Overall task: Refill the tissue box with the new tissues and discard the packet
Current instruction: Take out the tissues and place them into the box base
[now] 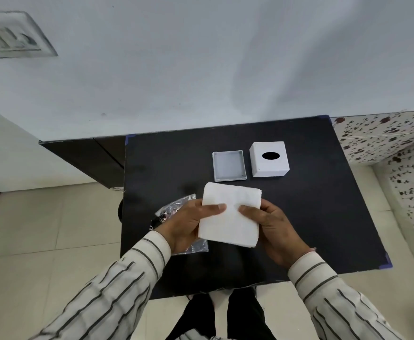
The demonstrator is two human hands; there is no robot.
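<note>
Two hands hold a white tissue stack point(229, 215) above the near middle of the black tabletop point(311, 217); the left hand point(188, 223) takes its left edge, thumb lying across the top face, the other fingers hidden beneath; the right hand point(273, 225) takes the right edge the same way, thumb on top and pointing inward; both grips are pressed on the stack, the two thumb tips close but apart; the stack is tilted a little, its far corners raised toward the box parts.

Under the left hand and wrist lies the clear packet point(176, 207), crumpled and flat on the tabletop, partly covered by the hand and the stack; whether the hand touches it cannot be told.

Farther back, well apart from the stack, stands the white box point(269, 159), its dark oval slot facing up; just beside it on its left lies the grey tray point(229, 165), open side up, near the box but not touching it.

Striped sleeves point(117, 285) cover both forearms.
</note>
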